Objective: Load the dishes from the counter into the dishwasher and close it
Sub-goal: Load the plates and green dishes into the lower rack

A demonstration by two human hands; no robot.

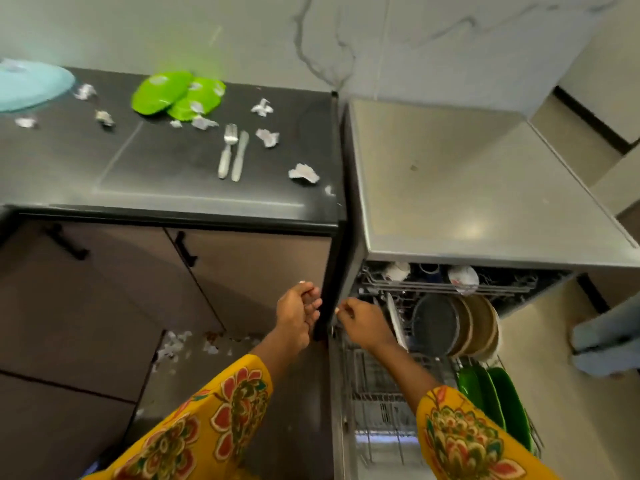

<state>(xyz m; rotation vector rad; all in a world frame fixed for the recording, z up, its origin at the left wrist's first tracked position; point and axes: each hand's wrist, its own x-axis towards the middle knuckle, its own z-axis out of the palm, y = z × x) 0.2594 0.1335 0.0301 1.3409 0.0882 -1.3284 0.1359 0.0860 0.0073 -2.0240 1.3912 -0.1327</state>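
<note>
Two bright green plates [162, 93] overlap at the back of the dark counter [69, 161], with a fork [227, 150] and a knife [240, 155] side by side in front of them. A pale blue plate [31, 84] lies at the far left. The dishwasher [467, 188] stands open, its lower rack [377, 386] pulled out and holding a white plate [396, 323], a dark plate [434, 323], tan plates [481, 323] and green plates [495, 400]. My left hand [299, 313] hangs loosely curled beside the cabinet edge, holding nothing. My right hand [363, 323] is curled over the rack's left side; no object shows in it.
Crumpled paper scraps [304, 173] are scattered over the counter and on the floor [176, 344]. Cups [462, 277] sit in the upper rack. Cabinet doors with black handles [185, 249] are below the counter. Another person's legs [606, 337] stand at the right.
</note>
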